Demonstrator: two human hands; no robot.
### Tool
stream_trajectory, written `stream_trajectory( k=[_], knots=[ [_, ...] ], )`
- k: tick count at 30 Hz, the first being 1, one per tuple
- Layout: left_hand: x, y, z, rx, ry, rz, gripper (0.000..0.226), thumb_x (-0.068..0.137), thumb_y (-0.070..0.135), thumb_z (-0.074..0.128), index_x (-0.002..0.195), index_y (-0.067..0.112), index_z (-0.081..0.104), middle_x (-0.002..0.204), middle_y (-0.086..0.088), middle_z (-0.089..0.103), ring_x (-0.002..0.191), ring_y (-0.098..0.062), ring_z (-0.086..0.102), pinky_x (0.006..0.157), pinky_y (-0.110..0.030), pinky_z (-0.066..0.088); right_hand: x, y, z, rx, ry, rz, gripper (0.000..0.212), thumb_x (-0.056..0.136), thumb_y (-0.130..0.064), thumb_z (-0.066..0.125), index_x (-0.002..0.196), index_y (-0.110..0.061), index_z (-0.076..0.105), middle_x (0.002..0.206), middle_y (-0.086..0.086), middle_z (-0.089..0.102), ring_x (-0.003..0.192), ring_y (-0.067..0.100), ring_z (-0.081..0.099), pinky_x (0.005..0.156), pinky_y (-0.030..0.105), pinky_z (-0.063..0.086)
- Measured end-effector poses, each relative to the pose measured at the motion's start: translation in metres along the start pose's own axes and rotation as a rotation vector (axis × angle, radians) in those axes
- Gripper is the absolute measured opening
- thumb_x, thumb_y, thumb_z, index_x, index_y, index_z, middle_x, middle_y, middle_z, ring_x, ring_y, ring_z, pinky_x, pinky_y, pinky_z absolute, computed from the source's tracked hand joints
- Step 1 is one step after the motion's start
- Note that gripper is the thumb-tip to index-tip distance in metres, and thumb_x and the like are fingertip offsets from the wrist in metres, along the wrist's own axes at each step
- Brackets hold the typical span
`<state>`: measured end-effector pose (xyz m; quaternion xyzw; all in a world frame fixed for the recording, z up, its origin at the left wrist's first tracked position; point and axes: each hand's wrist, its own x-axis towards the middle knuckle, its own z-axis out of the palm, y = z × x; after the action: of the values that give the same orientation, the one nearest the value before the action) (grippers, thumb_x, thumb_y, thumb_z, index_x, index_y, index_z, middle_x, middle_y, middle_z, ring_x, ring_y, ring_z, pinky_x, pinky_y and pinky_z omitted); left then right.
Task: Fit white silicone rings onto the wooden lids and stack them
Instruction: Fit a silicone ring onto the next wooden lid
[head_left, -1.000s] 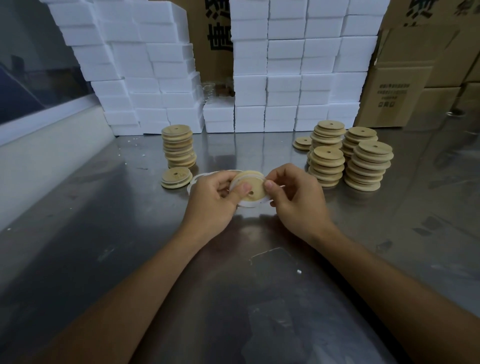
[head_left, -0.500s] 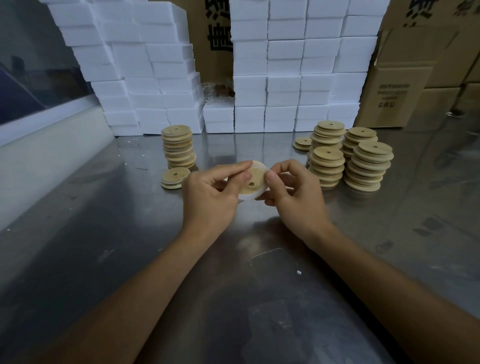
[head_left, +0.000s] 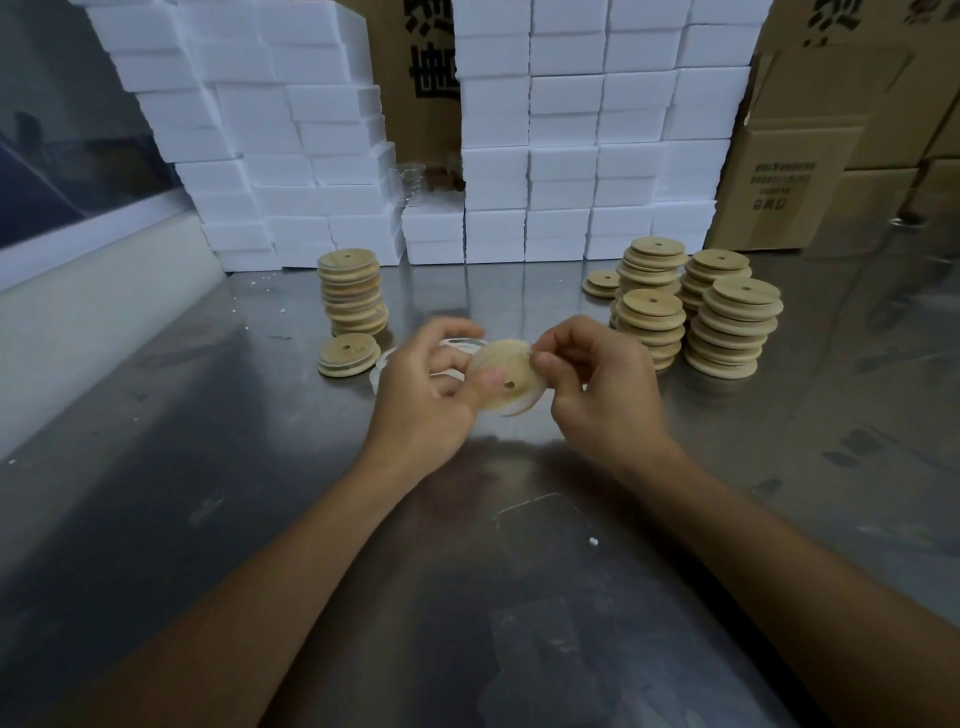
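1. since a moment ago our left hand (head_left: 421, 395) and right hand (head_left: 597, 384) have shifted a little to the right, and the wooden lid (head_left: 501, 376) between them has tipped so its flat face and small hole turn more toward us. the picture is blurred here by motion.
2. the white silicone ring (head_left: 527, 402) now shows as a pale band along the lid's lower right edge. we judge that it is partly seated and is being worked round the rim, so this lid is not ready to stack yet.
3. our left fingers are curled round the lid's left side, with the thumb pressed on its face beside the hole. our right thumb and fingertips pinch the upper right edge, where ring meets wood.
4. the lid is held above the metal table (head_left: 260, 493), in the middle and apart from every pile.
5. loose rings (head_left: 384, 364) lie on the table just behind the left hand, partly hidden by it.
6. to the far left stands a tall lid stack (head_left: 353, 293), with a short pile (head_left: 349, 354) just near of it. we cannot tell from here whether these carry rings.
7. to the right stand four close stacks of lids (head_left: 727, 322), with a low pile (head_left: 601, 283) on their far left.
8. as for containers, white foam boxes (head_left: 545, 156) and cardboard cartons (head_left: 800, 171) line the far edge. all look closed, so we cannot tell what is in them.
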<state>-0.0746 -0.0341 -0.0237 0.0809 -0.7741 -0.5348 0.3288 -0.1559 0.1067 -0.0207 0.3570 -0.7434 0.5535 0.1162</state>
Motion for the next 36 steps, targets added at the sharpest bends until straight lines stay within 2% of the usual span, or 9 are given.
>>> stream_trajectory(
  k=[4,8,12,14,19,23,29,33,36],
  knots=[
    [0.0,-0.004,0.0,0.139,-0.112,0.052,0.022,0.087,0.01,0.072,0.109,0.009,0.07,0.104,-0.006,0.071,0.088,-0.023,0.07,0.074,-0.045,0.061,-0.001,0.001,-0.006,-0.176,-0.054,-0.222,0.009,0.088,0.0,0.063,0.09,-0.008,0.065,0.077,0.0,0.068,0.072,0.012,0.063,0.067,0.036,0.052],
    [-0.002,-0.002,0.005,0.014,-0.044,0.002,0.018,0.085,0.01,0.074,0.101,0.015,0.07,0.094,-0.006,0.072,0.083,-0.02,0.071,0.07,-0.039,0.062,-0.003,-0.005,0.003,0.045,0.02,-0.051,0.007,0.093,-0.003,0.059,0.09,-0.01,0.062,0.081,-0.012,0.064,0.077,0.005,0.063,0.069,0.024,0.054],
    [-0.002,-0.003,0.008,-0.158,0.009,-0.102,0.02,0.083,0.009,0.075,0.102,0.006,0.068,0.093,-0.012,0.072,0.078,-0.022,0.074,0.066,-0.033,0.061,-0.002,-0.008,0.009,0.248,0.116,0.165,0.008,0.093,-0.014,0.066,0.089,-0.006,0.064,0.084,0.007,0.071,0.082,0.024,0.07,0.077,0.048,0.058],
    [-0.002,-0.002,0.009,-0.208,0.022,-0.133,0.021,0.083,0.008,0.075,0.102,0.005,0.067,0.093,-0.013,0.073,0.077,-0.022,0.073,0.065,-0.03,0.06,0.0,-0.008,0.007,0.35,0.101,0.21,0.011,0.092,-0.011,0.066,0.089,-0.001,0.064,0.086,0.019,0.071,0.084,0.033,0.07,0.078,0.052,0.059],
    [-0.003,-0.004,0.008,-0.272,0.002,-0.214,0.023,0.083,0.007,0.075,0.105,0.005,0.068,0.092,-0.009,0.074,0.082,-0.023,0.074,0.069,-0.036,0.061,0.003,-0.006,-0.002,0.529,-0.009,0.307,0.011,0.093,-0.003,0.061,0.083,0.0,0.062,0.075,0.019,0.068,0.075,0.027,0.069,0.07,0.036,0.063],
    [-0.003,-0.001,0.007,-0.353,-0.023,-0.28,0.018,0.085,0.006,0.072,0.102,0.006,0.068,0.093,-0.01,0.075,0.085,-0.022,0.074,0.066,-0.029,0.06,0.004,-0.003,-0.008,0.554,-0.085,0.307,0.014,0.093,-0.001,0.059,0.079,-0.002,0.061,0.065,0.011,0.067,0.066,0.017,0.071,0.061,0.029,0.06],
    [-0.005,0.003,0.007,-0.457,-0.025,-0.335,0.021,0.086,0.004,0.069,0.106,-0.001,0.065,0.099,-0.017,0.074,0.09,-0.027,0.073,0.071,-0.031,0.06,0.001,-0.001,-0.002,0.603,-0.058,0.313,0.011,0.094,-0.008,0.061,0.084,-0.003,0.063,0.074,0.009,0.074,0.073,0.017,0.073,0.064,0.026,0.059],
    [-0.006,0.001,0.009,-0.409,-0.039,-0.298,0.015,0.084,0.0,0.071,0.097,0.002,0.065,0.09,-0.013,0.075,0.085,-0.025,0.074,0.07,-0.032,0.061,-0.002,0.003,0.006,0.564,-0.018,0.376,0.013,0.097,-0.013,0.06,0.086,-0.006,0.06,0.082,0.014,0.073,0.076,0.024,0.072,0.061,0.032,0.06],
    [-0.006,-0.005,0.011,-0.152,-0.089,-0.158,0.017,0.08,0.001,0.077,0.09,0.009,0.066,0.085,-0.007,0.075,0.081,-0.02,0.072,0.071,-0.031,0.061,-0.003,0.009,0.001,0.184,-0.016,0.081,0.008,0.096,-0.009,0.061,0.088,-0.01,0.062,0.081,0.008,0.069,0.078,0.019,0.068,0.064,0.035,0.059]
  ],
)
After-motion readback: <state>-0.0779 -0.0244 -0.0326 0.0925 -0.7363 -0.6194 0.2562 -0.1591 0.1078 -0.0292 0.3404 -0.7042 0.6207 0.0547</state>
